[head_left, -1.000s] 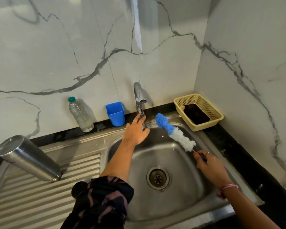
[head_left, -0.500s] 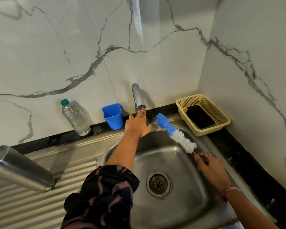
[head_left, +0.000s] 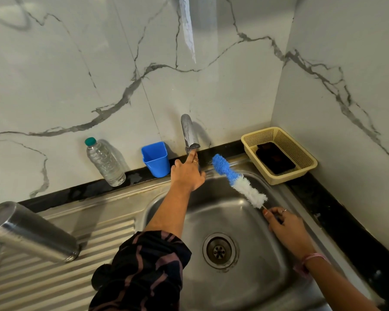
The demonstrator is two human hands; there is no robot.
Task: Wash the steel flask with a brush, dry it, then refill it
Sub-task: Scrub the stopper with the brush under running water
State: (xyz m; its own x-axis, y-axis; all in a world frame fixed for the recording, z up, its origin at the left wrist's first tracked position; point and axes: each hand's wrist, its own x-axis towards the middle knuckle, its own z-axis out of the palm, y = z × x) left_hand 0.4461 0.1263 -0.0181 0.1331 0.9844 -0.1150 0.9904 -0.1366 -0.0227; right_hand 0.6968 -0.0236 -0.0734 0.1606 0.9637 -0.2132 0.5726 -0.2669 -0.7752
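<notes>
The steel flask (head_left: 32,232) stands on the ribbed drainboard (head_left: 61,277) at the far left, touched by neither hand. My left hand (head_left: 186,173) reaches over the sink to the tap (head_left: 189,133). Its index finger points up against the spout and its other fingers curl round the tap's lower part. My right hand (head_left: 285,227) pinches the thin handle of a bottle brush (head_left: 240,182). The blue and white brush head points up and left over the sink bowl (head_left: 267,277), just right of the tap. I see no water running.
A clear plastic water bottle (head_left: 105,162) with a green cap and a blue plastic cup (head_left: 156,159) stand on the black ledge behind the sink. A beige mesh basket (head_left: 301,151) holding a dark object sits in the right corner. Marble walls close off the back and right.
My left hand has crept up the tap, its index finger now on the spout. The view shifted, so the flask sits nearer the left edge. The brush has stayed put.
</notes>
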